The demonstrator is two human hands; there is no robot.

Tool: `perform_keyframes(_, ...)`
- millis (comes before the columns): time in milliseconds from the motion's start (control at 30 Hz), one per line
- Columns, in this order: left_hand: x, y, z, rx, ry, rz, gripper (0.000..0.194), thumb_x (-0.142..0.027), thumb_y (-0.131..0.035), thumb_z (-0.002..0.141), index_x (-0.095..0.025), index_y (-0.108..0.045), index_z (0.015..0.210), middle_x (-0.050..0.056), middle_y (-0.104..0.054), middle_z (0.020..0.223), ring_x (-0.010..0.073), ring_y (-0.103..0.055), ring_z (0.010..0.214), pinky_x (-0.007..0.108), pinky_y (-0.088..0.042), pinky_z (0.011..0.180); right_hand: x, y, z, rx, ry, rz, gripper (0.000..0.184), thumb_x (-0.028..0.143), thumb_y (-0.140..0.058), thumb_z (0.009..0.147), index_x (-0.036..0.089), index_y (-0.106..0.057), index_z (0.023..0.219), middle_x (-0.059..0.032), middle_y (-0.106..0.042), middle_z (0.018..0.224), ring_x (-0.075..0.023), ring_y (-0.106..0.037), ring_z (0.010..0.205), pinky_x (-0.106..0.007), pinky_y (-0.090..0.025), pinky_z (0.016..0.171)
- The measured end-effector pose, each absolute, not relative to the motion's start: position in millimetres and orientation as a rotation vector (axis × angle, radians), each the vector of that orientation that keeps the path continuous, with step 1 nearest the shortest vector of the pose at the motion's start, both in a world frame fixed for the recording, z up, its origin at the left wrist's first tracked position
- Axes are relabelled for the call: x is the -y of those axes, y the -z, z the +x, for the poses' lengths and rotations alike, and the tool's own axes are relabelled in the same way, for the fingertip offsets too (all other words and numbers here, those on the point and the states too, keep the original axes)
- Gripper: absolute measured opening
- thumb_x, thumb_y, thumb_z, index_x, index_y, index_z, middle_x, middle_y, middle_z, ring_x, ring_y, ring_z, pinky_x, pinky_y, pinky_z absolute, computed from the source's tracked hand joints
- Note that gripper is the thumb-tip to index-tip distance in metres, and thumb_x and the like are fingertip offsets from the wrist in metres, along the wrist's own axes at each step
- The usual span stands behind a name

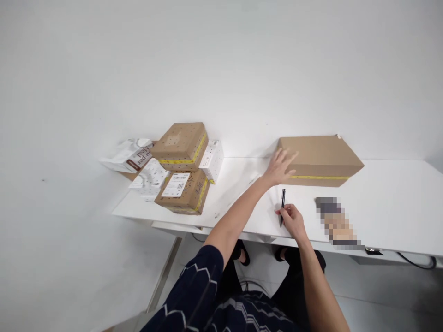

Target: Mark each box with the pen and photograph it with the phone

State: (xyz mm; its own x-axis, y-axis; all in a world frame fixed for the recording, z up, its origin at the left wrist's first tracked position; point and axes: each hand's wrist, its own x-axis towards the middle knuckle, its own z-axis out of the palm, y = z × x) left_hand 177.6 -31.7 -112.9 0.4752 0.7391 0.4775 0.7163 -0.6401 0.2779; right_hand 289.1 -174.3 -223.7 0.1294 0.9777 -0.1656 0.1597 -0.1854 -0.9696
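Observation:
My left hand (279, 167) reaches across the white table, its fingers spread over the near left corner of a long brown cardboard box (316, 151). Yellow tape runs along that box's front side. Whether the palm presses on the cardboard, I cannot tell. Closer to me, my right hand (292, 220) grips a black pen (283, 199) near its lower end. The pen is held almost upright over the tabletop, tip down. Right of this hand lies a flat blurred-out item (335, 221) near the table's front edge.
On the left, a brown box (182, 145) rests above another brown box (183, 191) bearing a white label. White boxes (212, 161) and a white package with brown lettering (129, 154) surround them. The table (391, 203) meets a white wall behind. A black cable (417, 263) hangs at the right front edge.

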Motion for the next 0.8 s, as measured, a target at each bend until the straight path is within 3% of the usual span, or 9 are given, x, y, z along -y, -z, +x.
perform_keyframes(100,55.9,84.3,111.2,-1.662,-1.151,2.536,0.056,-0.049,-0.057,0.086,-0.027,-0.049,0.137,0.010,-0.037,0.150,0.0321,-0.022,0.144,0.052,-0.018,0.118,174.5,225.0,289.9,1.130,-1.169,-1.510,0.027,0.044,-0.059,0.075,0.022,-0.046,0.083,-0.0008,-0.068,0.066,-0.0097,-0.041,0.044,-0.023,-0.034,0.044)
perform_keyframes(200,85.2,47.6,15.9,-2.234,-1.304,2.137,0.073,-0.062,-0.060,0.078,-0.026,-0.045,0.140,0.011,-0.026,0.155,0.0386,-0.011,0.146,0.059,-0.014,0.116,175.8,225.5,291.6,1.132,-1.172,-1.491,0.026,0.043,-0.060,0.073,0.022,-0.046,0.082,0.0006,-0.067,0.064,-0.0093,-0.041,0.043,-0.023,-0.033,0.043)
perform_keyframes(333,109.5,18.0,-93.5,-2.668,-1.157,1.681,0.098,-0.067,-0.069,0.065,-0.030,-0.031,0.147,0.010,-0.008,0.159,0.0471,0.002,0.145,0.068,-0.010,0.112,176.8,226.4,290.0,1.098,-1.165,-1.458,0.028,0.043,-0.062,0.072,0.023,-0.046,0.081,0.0009,-0.067,0.063,-0.0091,-0.040,0.042,-0.022,-0.033,0.043)
perform_keyframes(400,111.4,17.9,-122.1,-2.664,-1.039,1.607,0.095,-0.066,-0.070,0.064,-0.032,-0.035,0.145,0.008,-0.001,0.160,0.0492,0.003,0.144,0.069,-0.010,0.112,177.5,226.5,288.7,1.070,-1.156,-1.443,0.029,0.044,-0.063,0.072,0.022,-0.046,0.080,0.0009,-0.066,0.062,-0.0088,-0.040,0.042,-0.022,-0.033,0.042)
perform_keyframes(567,100.8,34.6,-126.1,-2.575,-0.951,1.600,0.088,-0.067,-0.070,0.061,-0.033,-0.044,0.137,0.010,0.000,0.159,0.0481,-0.008,0.143,0.069,-0.020,0.109,180.7,225.4,286.9,1.059,-1.125,-1.440,0.030,0.046,-0.063,0.071,0.023,-0.045,0.081,0.0015,-0.065,0.062,-0.0089,-0.040,0.042,-0.023,-0.034,0.043)
perform_keyframes(667,93.1,40.9,-109.1,-2.627,-1.028,1.563,0.090,-0.068,-0.070,0.061,-0.031,-0.043,0.137,0.014,-0.009,0.156,0.0479,-0.016,0.140,0.068,-0.029,0.104,182.5,223.7,286.2,1.083,-1.086,-1.474,0.031,0.048,-0.062,0.071,0.022,-0.046,0.079,0.0008,-0.065,0.062,-0.0098,-0.042,0.044,-0.023,-0.035,0.044)
perform_keyframes(800,89.7,38.4,-87.5,-2.758,-1.144,1.477,0.078,-0.063,-0.068,0.066,-0.027,-0.047,0.132,0.015,-0.024,0.149,0.0450,-0.029,0.133,0.064,-0.036,0.100,184.6,221.3,284.8,1.092,-1.039,-1.484,0.032,0.050,-0.062,0.070,0.023,-0.047,0.078,0.0003,-0.066,0.062,-0.0106,-0.045,0.045,-0.023,-0.036,0.044)
